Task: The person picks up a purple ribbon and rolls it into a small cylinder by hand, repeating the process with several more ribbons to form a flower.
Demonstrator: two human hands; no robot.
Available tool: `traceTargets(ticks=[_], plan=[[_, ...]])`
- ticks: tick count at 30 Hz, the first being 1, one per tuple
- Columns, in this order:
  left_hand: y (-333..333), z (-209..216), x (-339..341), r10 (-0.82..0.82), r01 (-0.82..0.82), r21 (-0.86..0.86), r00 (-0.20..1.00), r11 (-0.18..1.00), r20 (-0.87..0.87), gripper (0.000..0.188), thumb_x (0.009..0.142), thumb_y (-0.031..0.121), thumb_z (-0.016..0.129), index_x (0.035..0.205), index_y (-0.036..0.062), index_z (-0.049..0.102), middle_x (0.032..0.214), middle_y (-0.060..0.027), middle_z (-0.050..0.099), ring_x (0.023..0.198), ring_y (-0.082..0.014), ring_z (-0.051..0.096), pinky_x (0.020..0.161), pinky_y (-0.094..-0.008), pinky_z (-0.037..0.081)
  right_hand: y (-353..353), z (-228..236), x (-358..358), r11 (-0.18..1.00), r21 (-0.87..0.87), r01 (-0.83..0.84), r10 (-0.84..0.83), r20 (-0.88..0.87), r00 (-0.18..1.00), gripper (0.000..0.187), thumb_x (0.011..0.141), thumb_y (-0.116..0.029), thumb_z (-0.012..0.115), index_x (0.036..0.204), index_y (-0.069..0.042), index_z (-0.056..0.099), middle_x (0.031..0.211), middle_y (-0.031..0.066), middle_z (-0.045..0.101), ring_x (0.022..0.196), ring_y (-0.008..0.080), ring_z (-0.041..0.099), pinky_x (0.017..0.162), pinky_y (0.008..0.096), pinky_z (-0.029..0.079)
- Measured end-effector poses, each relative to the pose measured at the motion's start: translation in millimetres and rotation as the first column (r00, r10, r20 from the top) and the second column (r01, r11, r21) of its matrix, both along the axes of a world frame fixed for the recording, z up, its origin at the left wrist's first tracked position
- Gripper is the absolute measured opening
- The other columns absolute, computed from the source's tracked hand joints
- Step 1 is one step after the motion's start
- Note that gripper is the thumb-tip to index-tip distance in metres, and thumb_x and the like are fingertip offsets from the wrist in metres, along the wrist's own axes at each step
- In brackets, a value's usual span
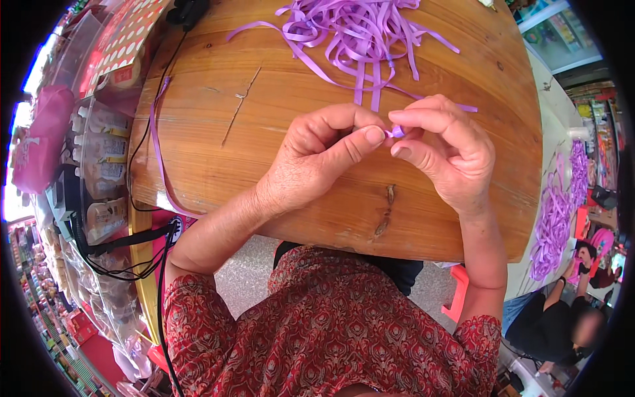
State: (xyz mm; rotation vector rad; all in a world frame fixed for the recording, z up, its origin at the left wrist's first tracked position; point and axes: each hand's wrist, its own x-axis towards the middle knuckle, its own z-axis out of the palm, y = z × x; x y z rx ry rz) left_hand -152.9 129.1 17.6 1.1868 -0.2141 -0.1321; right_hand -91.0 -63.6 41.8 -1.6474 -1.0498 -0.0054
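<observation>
Over the wooden table, a short piece of purple ribbon point(397, 132) is bunched into a small loop or knot between my hands. My left hand point(314, 149) pinches one side of it between thumb and forefinger. Around the other side curl the fingers of my right hand point(456, 149), its thumb and forefinger tips slightly apart at the loop. Just beyond my hands lies a tangled pile of purple ribbons point(350, 33), with several strands trailing toward me. How the ribbon runs behind my fingers is hidden.
The wooden table point(278, 86) has a long crack. A single purple strand point(155, 132) and a black cable point(147, 126) run along its left edge, beside packaged goods point(106, 159). More purple ribbons point(552, 225) lie on a pale surface at right, near another person point(552, 327).
</observation>
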Motion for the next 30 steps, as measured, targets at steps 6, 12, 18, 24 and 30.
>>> traceTargets(ticks=[6,12,18,24,30], plan=[[-7.1,-7.9,0.7,0.028,-0.029,0.025,0.999,0.999,0.043,0.012,0.095,0.011,0.058,0.100,0.0017,0.064,0.091,0.0027,0.061,0.086,-0.0040,0.052,0.077,-0.0211,0.044,-3.6,3.4,1.3,1.000,-0.014,0.005,-0.005,0.046,0.999,0.022,0.076,0.004,0.071,0.098,0.002,0.064,0.094,0.0120,0.061,0.085,0.0179,0.058,0.069,0.0248,0.046],[-10.7,-13.2,3.1,-0.010,0.014,-0.082,0.999,0.997,0.050,0.012,0.095,0.011,0.056,0.100,0.0021,0.064,0.089,0.0022,0.061,0.084,-0.0047,0.052,0.074,-0.0219,0.045,7.6,9.2,-5.6,0.995,-0.077,0.058,-0.045,0.152,0.987,0.020,0.075,-0.001,0.074,0.093,0.001,0.065,0.092,0.0107,0.063,0.083,0.0197,0.060,0.072,0.0289,0.048],[0.6,-0.4,4.9,0.064,-0.182,0.267,0.915,0.946,0.398,0.011,0.092,0.006,0.058,0.101,0.0024,0.062,0.096,-0.0046,0.059,0.089,-0.0132,0.056,0.076,-0.0262,0.047,-1.7,1.1,-3.8,0.993,0.007,0.117,-0.116,-0.087,0.989,0.014,0.084,-0.003,0.065,0.096,0.002,0.061,0.097,0.0114,0.060,0.090,0.0185,0.055,0.080,0.0291,0.043],[77.8,3.8,5.6,0.268,-0.869,0.475,0.494,0.137,0.827,0.010,0.078,0.000,0.066,0.087,0.0019,0.064,0.083,-0.0116,0.062,0.077,-0.0272,0.061,0.068,-0.0347,0.049,-31.9,-14.7,30.5,0.955,0.089,0.284,-0.241,-0.331,0.912,0.015,0.093,-0.003,0.055,0.105,0.002,0.061,0.106,0.0097,0.061,0.100,0.0136,0.055,0.089,0.0275,0.041],[183.2,-12.3,1.7,0.238,-0.546,0.597,0.588,-0.588,0.773,0.016,0.078,0.017,0.067,0.086,0.0043,0.062,0.096,-0.0142,0.057,0.088,-0.0330,0.057,0.073,-0.0430,0.049,-44.8,-30.1,59.5,0.905,-0.259,0.337,-0.415,-0.370,0.831,0.013,0.090,-0.001,0.059,0.103,0.001,0.062,0.101,0.0048,0.062,0.096,0.0100,0.057,0.085,0.0247,0.044]])
